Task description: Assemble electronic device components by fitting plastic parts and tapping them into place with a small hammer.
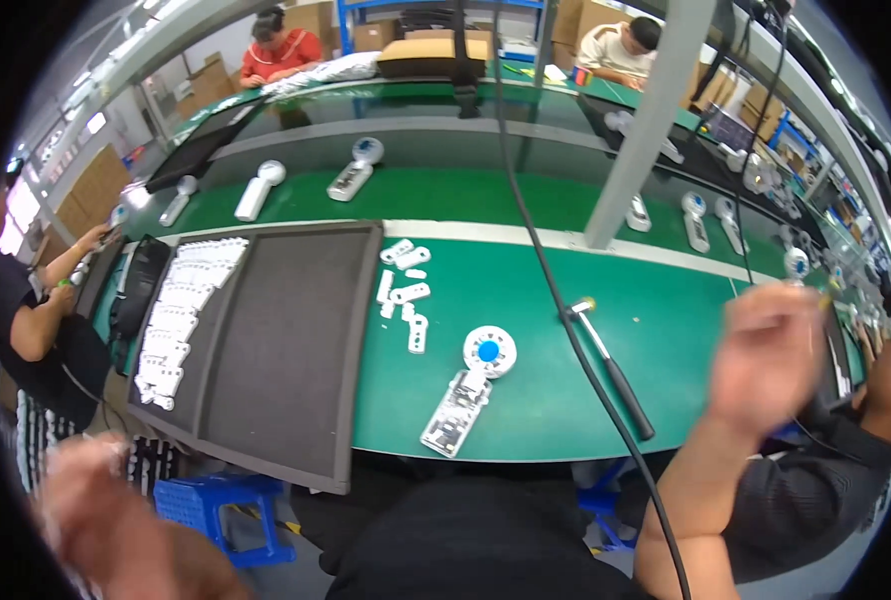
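My left hand [96, 500] is raised at the lower left, beyond the tray's near edge. Motion blurs its fingers, so I cannot see whether it holds anything. My right hand [766, 360] is lifted over the right end of the green table [526, 270]; its fingers are smeared too. In front of me lies a white handheld fan [456, 410], its handle uncovered to show the circuit board and a blue disc at the centre of its head. A hammer [614, 375] with a black handle rests to its right. Several small white plastic parts [406, 290] are scattered behind the fan.
At left, a dark tray [366, 330] holds rows of white parts [191, 300]. A black cable [546, 250] hangs across the table. Beyond runs a green conveyor [446, 195] bearing more fans [356, 170], beside a grey post [646, 130]. Co-workers sit on both sides and opposite. A blue stool [206, 505] stands below.
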Motion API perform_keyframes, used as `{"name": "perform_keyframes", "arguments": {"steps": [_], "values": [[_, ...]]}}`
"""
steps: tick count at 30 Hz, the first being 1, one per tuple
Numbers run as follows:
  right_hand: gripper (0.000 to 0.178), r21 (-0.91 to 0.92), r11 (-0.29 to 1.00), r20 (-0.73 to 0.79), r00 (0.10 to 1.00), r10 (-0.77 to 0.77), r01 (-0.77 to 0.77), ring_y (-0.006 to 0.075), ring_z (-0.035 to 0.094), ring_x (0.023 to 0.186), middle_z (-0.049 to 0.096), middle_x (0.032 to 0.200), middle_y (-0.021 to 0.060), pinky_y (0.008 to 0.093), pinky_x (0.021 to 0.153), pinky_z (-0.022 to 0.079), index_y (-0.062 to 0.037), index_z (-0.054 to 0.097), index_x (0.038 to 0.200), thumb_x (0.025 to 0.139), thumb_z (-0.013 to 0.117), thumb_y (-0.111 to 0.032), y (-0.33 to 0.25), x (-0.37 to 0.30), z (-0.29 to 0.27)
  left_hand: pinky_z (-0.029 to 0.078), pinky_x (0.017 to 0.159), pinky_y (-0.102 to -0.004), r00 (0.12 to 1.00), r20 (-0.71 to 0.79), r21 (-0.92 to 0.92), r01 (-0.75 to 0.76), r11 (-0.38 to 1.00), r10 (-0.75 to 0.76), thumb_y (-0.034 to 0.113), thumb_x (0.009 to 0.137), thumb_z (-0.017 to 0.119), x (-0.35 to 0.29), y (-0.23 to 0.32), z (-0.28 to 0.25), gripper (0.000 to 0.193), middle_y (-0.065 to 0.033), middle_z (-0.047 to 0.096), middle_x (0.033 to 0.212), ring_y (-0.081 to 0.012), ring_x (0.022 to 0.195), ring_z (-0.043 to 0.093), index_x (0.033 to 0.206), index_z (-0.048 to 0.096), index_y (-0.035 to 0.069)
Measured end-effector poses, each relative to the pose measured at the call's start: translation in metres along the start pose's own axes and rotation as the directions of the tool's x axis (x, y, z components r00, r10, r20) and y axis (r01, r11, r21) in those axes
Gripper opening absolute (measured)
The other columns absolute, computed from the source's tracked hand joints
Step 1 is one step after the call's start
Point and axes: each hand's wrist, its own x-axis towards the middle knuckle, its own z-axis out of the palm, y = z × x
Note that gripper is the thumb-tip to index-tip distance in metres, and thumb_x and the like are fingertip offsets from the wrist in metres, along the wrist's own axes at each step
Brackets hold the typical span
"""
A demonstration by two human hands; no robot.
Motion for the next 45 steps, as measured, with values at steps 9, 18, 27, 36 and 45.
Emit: {"name": "perform_keyframes", "arguments": {"steps": [9,18,27,36,45], "values": [[0.055,-0.917,0.332,0.388,0.696,0.604,0.223,0.0311,0.071,0.112,0.071,0.126,0.019,0.0387,0.096,0.058,0.003,0.063,0.139,0.09,0.083,-0.016,0.169,-0.084,0.033,0.057,0.08,-0.0349,0.655,0.376,0.25,0.61,0.752,-0.656,0.01,0.093,0.075,-0.101,-0.073,0.065,0.019,-0.0135,0.074,0.099,-0.025,0.088,0.071,0.107,0.075,-0.001],[0.06,-0.889,0.43,0.239,0.639,0.731,-0.16,0.0356,0.066,0.122,0.067,0.136,0.0213,0.04,0.106,0.053,0.0019,0.065,0.136,0.081,0.086,-0.011,0.211,-0.066,0.04,0.055,0.091,-0.044,0.566,0.031,0.737,0.544,0.401,-0.824,0.014,0.094,0.075,-0.122,-0.243,-0.015,0.019,-0.0179,0.073,0.106,-0.0359,0.1,0.07,0.109,0.077,0.003],[0.055,-0.833,0.552,0.388,0.743,0.545,0.029,0.0376,0.066,0.12,0.067,0.134,0.0204,0.0431,0.106,0.053,-0.0009,0.067,0.131,0.08,0.084,-0.009,0.213,-0.079,0.031,0.054,0.089,-0.0451,0.689,0.132,0.88,0.249,0.404,-0.712,0.013,0.095,0.074,-0.134,-0.289,-0.017,0.012,-0.0172,0.073,0.109,-0.0341,0.1,0.07,0.093,0.073,0.002],[0.042,-0.565,0.771,0.696,0.671,0.256,0.292,0.0362,0.07,0.114,0.071,0.132,0.0144,0.0457,0.098,0.057,-0.0081,0.072,0.107,0.073,0.094,-0.017,0.188,-0.08,0.045,0.058,0.087,-0.0353,0.274,0.743,-0.543,0.781,-0.309,-0.611,0.018,0.11,0.063,-0.1,-0.098,0.16,0.012,-0.0129,0.074,0.111,-0.022,0.098,0.073,0.114,0.061,0.007],[0.044,-0.478,0.826,0.73,0.659,0.183,0.3,0.0362,0.071,0.113,0.073,0.128,0.0135,0.046,0.095,0.058,-0.0085,0.072,0.1,0.069,0.098,-0.024,0.176,-0.087,0.062,0.057,0.093,-0.0352,0.243,0.846,-0.481,0.732,-0.483,-0.474,0.021,0.112,0.062,-0.096,-0.043,0.234,0.014,-0.0113,0.073,0.114,-0.0192,0.101,0.071,0.113,0.061,0.007]]}}
